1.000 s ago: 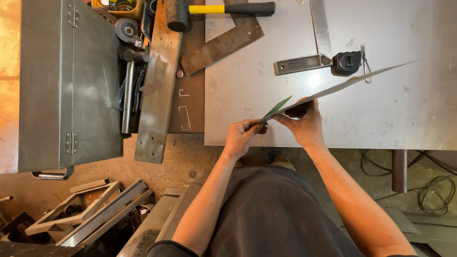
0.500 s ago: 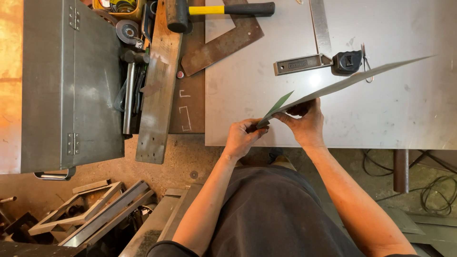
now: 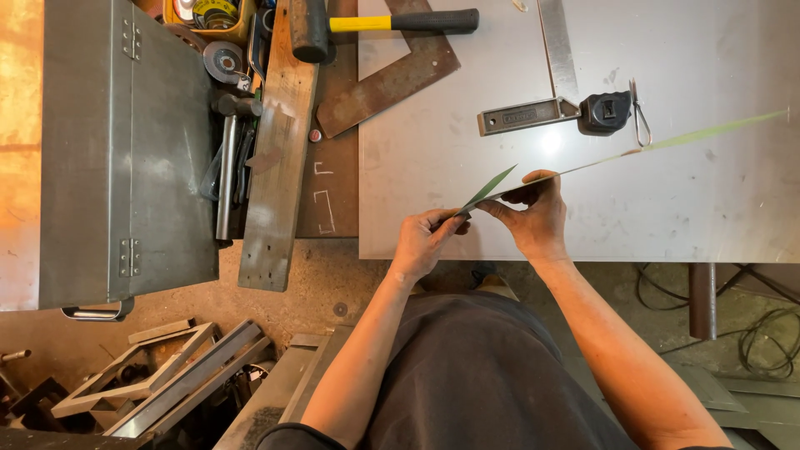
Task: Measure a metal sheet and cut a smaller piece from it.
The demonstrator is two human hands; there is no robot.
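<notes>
Steel sheet, thin and grey, seen nearly edge-on (image 3: 667,143), is raised off the flat grey metal tabletop (image 3: 708,200). Right hand (image 3: 533,218) pinches its near end from below; left hand (image 3: 423,242) is closed on a small dark tool at the sheet's tip, which I can't make out clearly. Up top, a yellow tub (image 3: 208,15) holds round discs and odd bits beside a closed grey metal box (image 3: 125,150).

Your hands pinch a thin, smooth metal sheet (image 3: 633,152) with a dull sheen over a matt grey steel plate (image 3: 683,208), beside a rough wooden plank (image 3: 279,167), a rusty square (image 3: 392,79) and a black plastic tape measure (image 3: 606,112).
</notes>
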